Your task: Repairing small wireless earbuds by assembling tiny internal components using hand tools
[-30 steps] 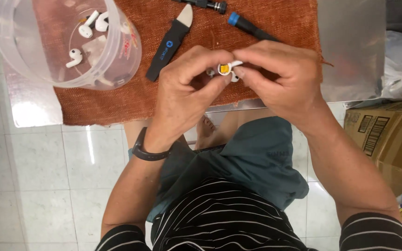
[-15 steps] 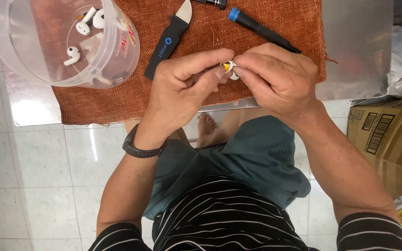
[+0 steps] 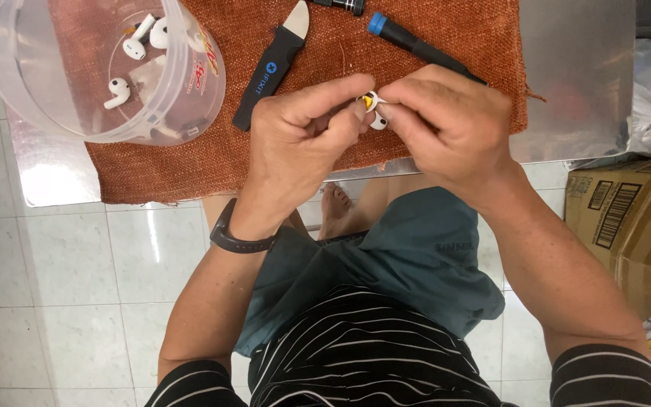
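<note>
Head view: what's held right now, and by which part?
A small white earbud, pinched between the fingertips of the left hand and the right hand. Fingers cover most of it, so the exact part under each grip cannot be told.

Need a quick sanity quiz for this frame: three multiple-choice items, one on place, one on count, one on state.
1. Where is the clear plastic tub?
A. On the floor
B. On the rust cloth's left end
C. On the cardboard box

2. How many white earbuds show inside the tub?
A. Three
B. One
C. Six

3. What is between the two hands?
A. Nothing
B. The black pry tool
C. A small white earbud

Key: 1 B, it overlaps the rust cloth at its left end. 2 A, three lie on its bottom. 3 C, the left hand and right hand both pinch it; the black pry tool lies on the cloth.
</note>
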